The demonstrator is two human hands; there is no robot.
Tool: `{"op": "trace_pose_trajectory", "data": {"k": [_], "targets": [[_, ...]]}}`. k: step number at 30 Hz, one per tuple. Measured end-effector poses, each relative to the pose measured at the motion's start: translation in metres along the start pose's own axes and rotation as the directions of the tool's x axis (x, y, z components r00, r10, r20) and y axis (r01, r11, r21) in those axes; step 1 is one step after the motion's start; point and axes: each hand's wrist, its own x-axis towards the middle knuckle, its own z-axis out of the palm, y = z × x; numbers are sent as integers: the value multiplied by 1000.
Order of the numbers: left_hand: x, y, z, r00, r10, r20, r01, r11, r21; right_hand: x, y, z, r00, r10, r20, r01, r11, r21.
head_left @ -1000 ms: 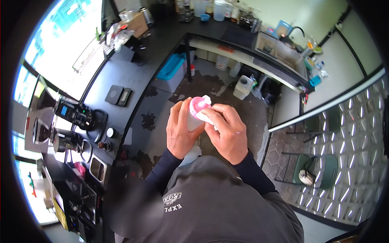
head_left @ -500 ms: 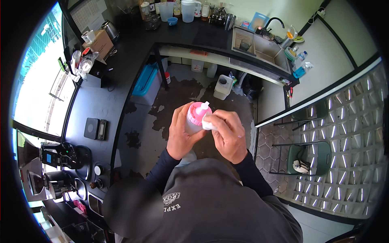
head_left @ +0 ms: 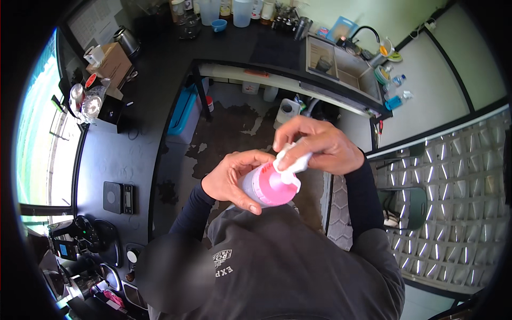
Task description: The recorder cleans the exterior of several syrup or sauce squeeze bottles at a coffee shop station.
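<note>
My left hand (head_left: pixel 226 177) is wrapped round a translucent squeeze bottle (head_left: pixel 274 188) with a pink screw cap and a pale pink nozzle. The bottle is tilted, its nozzle pointing to the right and toward my body. Pinched in the fingers of my right hand (head_left: pixel 336 151) is a crumpled white tissue or cloth (head_left: pixel 296 161). This white piece touches the far side of the pink cap, close to the nozzle. Most of the bottle's body is covered by my left fingers and palm.
A black counter (head_left: pixel 154 90) runs along the left and far sides. On it are a small scale (head_left: pixel 118 198), a cardboard box (head_left: pixel 112 63), a kettle (head_left: pixel 126 40) and coffee equipment (head_left: pixel 80 240). A sink (head_left: pixel 349 74) is far right; a blue-lidded bin (head_left: pixel 184 114) stands below the counter.
The bottle has tipped from nearly upright toward my body and right. My right hand has moved up and right, bringing the white piece to the cap's far side. The view has shifted slightly.
</note>
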Motion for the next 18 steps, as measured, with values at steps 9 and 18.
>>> {"op": "trace_pose_trajectory", "data": {"k": [9, 18], "targets": [[-15, 13, -31, 999, 25, -36, -27, 998, -63, 53, 33, 13, 997, -62, -37, 67, 986, 151], [-35, 12, -44, 991, 70, -111, -93, 970, -225, 52, 38, 15, 989, -98, -110, 108, 990, 90]]}}
